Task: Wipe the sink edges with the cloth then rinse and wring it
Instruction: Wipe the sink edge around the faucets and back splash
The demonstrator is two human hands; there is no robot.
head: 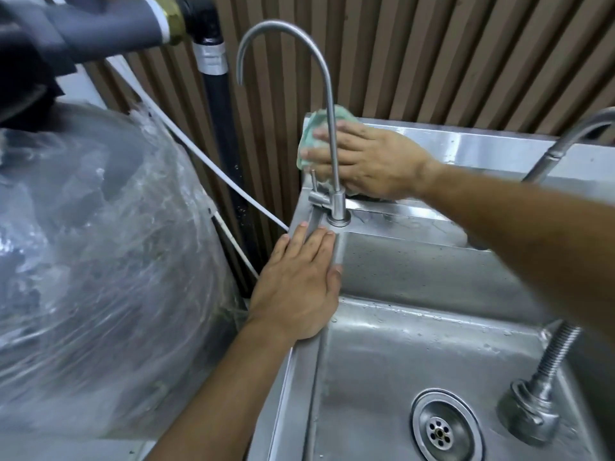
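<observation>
A light green cloth [311,133] is pressed flat against the back left corner of the steel sink [416,271], on its rear splash wall. My right hand [362,161] lies spread over the cloth and hides most of it. A thin gooseneck tap [327,104] stands in front of that hand at the sink's back left corner. Resting palm down on the sink's left rim is my left hand [296,284], fingers together, holding nothing.
A large tank wrapped in clear plastic [100,261] stands close against the sink's left side. Pipes [216,104] and a white hose [226,181] run behind it. A second tap [559,144] arches in from the right. The drain [439,434] and a threaded fitting [542,387] occupy the basin.
</observation>
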